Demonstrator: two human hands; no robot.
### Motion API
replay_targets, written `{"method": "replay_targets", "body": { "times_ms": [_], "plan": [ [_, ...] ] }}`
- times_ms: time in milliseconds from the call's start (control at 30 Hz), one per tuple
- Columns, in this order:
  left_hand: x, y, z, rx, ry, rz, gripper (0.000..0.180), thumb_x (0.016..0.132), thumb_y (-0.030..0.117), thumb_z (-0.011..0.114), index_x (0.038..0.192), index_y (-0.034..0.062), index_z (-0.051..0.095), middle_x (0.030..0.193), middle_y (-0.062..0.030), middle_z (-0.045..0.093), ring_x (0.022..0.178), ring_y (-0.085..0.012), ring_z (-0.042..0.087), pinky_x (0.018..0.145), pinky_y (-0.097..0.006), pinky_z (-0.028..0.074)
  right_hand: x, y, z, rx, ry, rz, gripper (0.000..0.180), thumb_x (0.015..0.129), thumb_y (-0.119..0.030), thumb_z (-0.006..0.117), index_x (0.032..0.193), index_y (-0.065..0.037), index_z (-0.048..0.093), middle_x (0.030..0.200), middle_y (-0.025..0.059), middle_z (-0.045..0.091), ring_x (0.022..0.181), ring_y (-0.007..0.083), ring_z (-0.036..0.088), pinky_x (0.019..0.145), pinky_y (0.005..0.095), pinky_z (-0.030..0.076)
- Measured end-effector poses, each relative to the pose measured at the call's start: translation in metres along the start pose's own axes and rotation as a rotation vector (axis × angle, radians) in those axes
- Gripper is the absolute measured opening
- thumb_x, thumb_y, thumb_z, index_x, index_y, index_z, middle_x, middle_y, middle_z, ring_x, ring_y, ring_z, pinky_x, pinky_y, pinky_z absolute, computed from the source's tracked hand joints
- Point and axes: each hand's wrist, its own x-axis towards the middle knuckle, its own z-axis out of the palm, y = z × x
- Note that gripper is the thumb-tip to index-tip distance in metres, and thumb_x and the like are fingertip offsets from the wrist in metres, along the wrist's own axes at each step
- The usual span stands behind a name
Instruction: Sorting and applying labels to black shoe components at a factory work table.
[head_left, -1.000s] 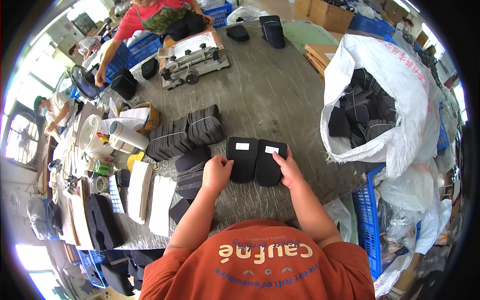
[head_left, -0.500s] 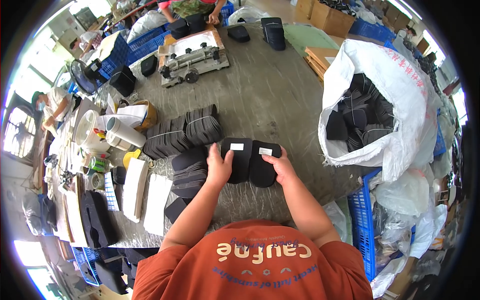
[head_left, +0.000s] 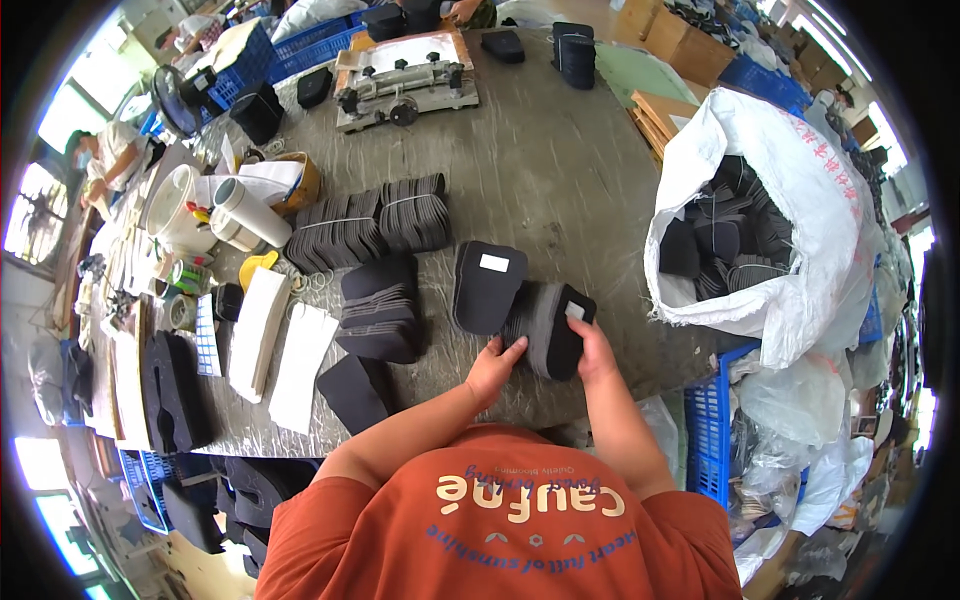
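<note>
My right hand (head_left: pixel 596 350) grips the right end of a stack of black foam pads (head_left: pixel 548 328), its thumb at a white label on the end pad. Closed on the same stack's left side is my left hand (head_left: pixel 492 372). The stack is tilted, so its layered edges show. Just beyond it, a second labelled black pad stack (head_left: pixel 485 305) lies untouched on the table. To the left are a fanned pile of black pads (head_left: pixel 380 325) and a flat black piece (head_left: pixel 355 393). Farther back, tied bundles of pads (head_left: pixel 338 230) stand in a row.
A metal clamp fixture (head_left: pixel 405 88) sits at the back, with a co-worker's hand (head_left: pixel 464 10) behind it. An open white sack (head_left: pixel 835 215) of tied pads stands at right, above a blue crate (head_left: pixel 708 425). White strips (head_left: pixel 303 368) and a white tube (head_left: pixel 252 212) lie left.
My left hand has left the left labelled stack and moved down and right onto the right one. That stack has tilted, exposing its layers. The view has shifted slightly.
</note>
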Motion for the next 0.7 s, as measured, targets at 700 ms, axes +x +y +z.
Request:
{"method": "replay_targets", "body": {
  "times_ms": [700],
  "plan": [
    [-0.066, 0.071, 0.037, 1.680, -0.375, 0.498, 0.121, 0.063, 0.056, 0.074, 0.145, -0.0057, 0.009, 0.148, -0.0278, 0.019, 0.136, -0.0400, 0.024, 0.109, -0.059, 0.018, -0.114, -0.004, -0.010, -1.274, -0.259, -0.694, 0.084, 0.063, -0.004, 0.074, 0.138, -0.010, 0.037, 0.148, 0.0165, 0.028, 0.134, 0.0362, 0.032, 0.108, 0.0422, 0.033]
  ]
}}
